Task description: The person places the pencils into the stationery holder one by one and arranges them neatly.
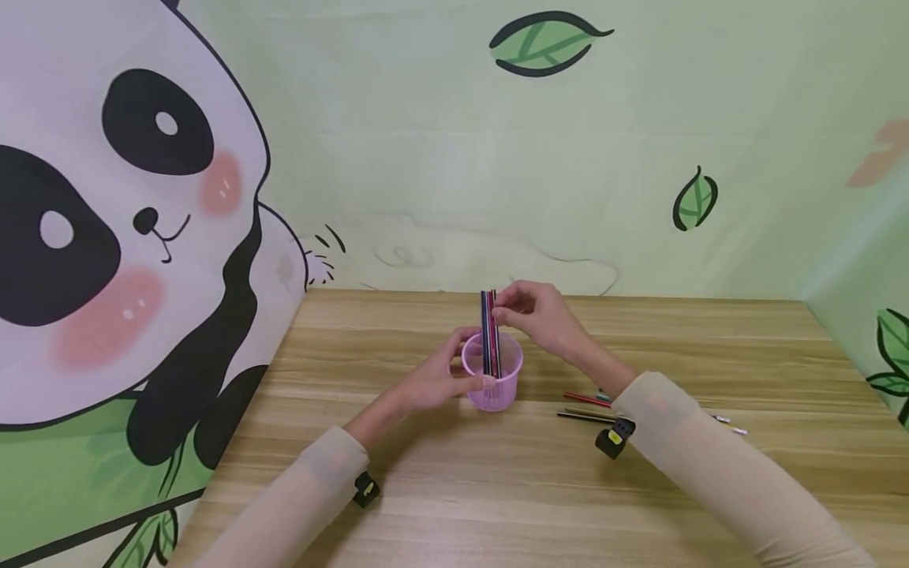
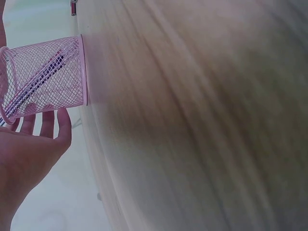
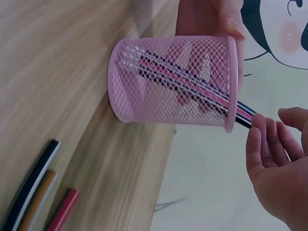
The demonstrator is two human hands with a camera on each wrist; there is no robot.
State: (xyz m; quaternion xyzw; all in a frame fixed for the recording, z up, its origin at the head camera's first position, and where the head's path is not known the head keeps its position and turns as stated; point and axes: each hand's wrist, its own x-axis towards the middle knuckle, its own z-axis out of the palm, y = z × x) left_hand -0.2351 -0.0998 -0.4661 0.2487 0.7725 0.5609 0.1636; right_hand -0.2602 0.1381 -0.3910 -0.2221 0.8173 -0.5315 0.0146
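From my feed, the pencils (image 1: 490,343) stand steep, slightly tilted, in the pink cup (image 1: 507,390) near the surface's (image 1: 440,497) far edge, tops just left of the nearer right hand (image 1: 538,317), can't tell if pinching, left hand (image 1: 432,382) gripping the cup.

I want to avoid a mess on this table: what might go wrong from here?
1. The tall pencils lean in the pink mesh cup and stick out above its rim; a bump from the right hand at their upper ends might tip the cup if the left hand loosens its hold.
2. Loose pencils lie on the table, partly hidden by the right sleeve in the head view; a low swing of that arm could scatter them.
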